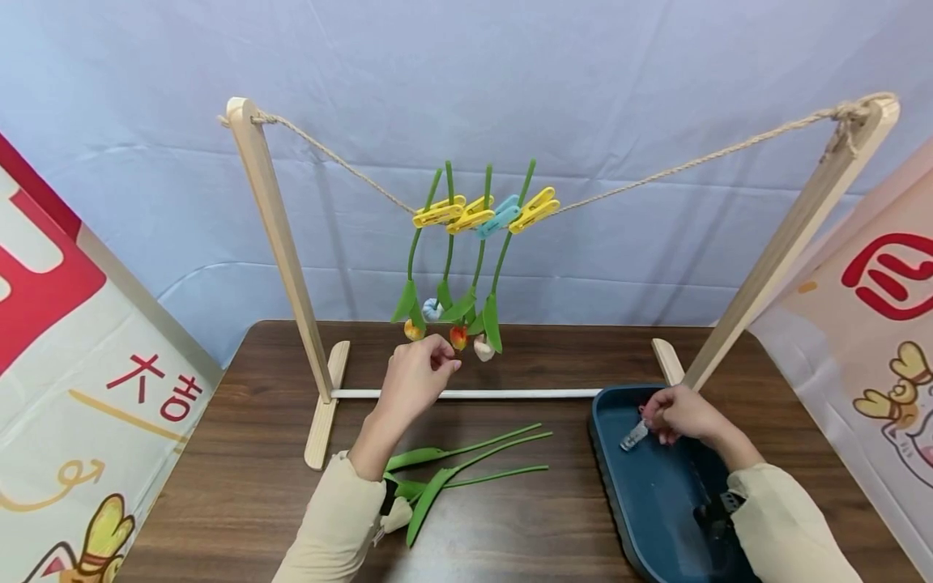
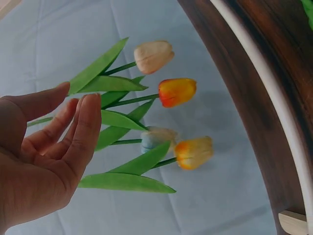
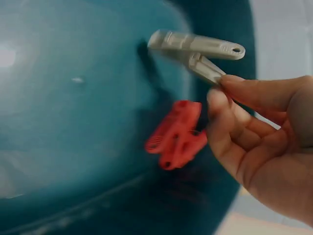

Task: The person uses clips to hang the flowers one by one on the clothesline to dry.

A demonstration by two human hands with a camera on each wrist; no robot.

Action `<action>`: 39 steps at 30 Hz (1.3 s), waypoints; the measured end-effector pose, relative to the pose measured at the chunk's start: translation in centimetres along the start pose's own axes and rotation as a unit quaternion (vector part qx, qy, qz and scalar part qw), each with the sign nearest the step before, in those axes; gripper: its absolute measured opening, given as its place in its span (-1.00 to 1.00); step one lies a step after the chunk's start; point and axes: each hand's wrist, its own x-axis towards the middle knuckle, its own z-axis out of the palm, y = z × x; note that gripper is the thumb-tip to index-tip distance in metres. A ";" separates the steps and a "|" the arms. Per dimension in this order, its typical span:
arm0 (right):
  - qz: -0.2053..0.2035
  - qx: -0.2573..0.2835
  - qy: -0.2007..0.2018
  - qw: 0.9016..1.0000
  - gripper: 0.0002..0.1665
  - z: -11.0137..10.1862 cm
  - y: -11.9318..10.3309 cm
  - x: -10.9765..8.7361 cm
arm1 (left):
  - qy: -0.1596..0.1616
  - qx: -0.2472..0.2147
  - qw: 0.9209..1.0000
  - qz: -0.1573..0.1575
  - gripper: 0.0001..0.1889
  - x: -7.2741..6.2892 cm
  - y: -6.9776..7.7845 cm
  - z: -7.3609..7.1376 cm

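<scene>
Four artificial tulips hang upside down from a rope, among them an orange-red tulip (image 2: pixel 177 92), a cream tulip (image 2: pixel 154 57) and a yellow tulip (image 2: pixel 194 152). Yellow clothespins (image 1: pixel 535 210) and a blue clothespin (image 1: pixel 499 216) clip their stems. My left hand (image 1: pixel 419 374) is raised in front of the blooms, fingers loosely bent and nothing between them. Over the blue tray (image 1: pixel 619 506), my right hand (image 1: pixel 683 414) pinches one handle of a grey clothespin (image 3: pixel 195 45) between thumb and forefinger. A red clothespin (image 3: pixel 177 134) lies in the tray just below it.
A wooden frame with a left post (image 1: pixel 280 243) and a right post (image 1: pixel 794 235) holds the sagging rope (image 1: pixel 700 162). A white rod (image 1: pixel 525 394) joins its feet. Several more tulips (image 1: pixel 437 486) lie on the table (image 1: pixel 539 534) beneath my left forearm.
</scene>
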 end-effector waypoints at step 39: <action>-0.227 0.035 -0.045 0.972 -0.79 5.2 -13.4 1.3 | -0.121 -0.002 0.985 0.119 -0.96 -1.1 2.3 3.9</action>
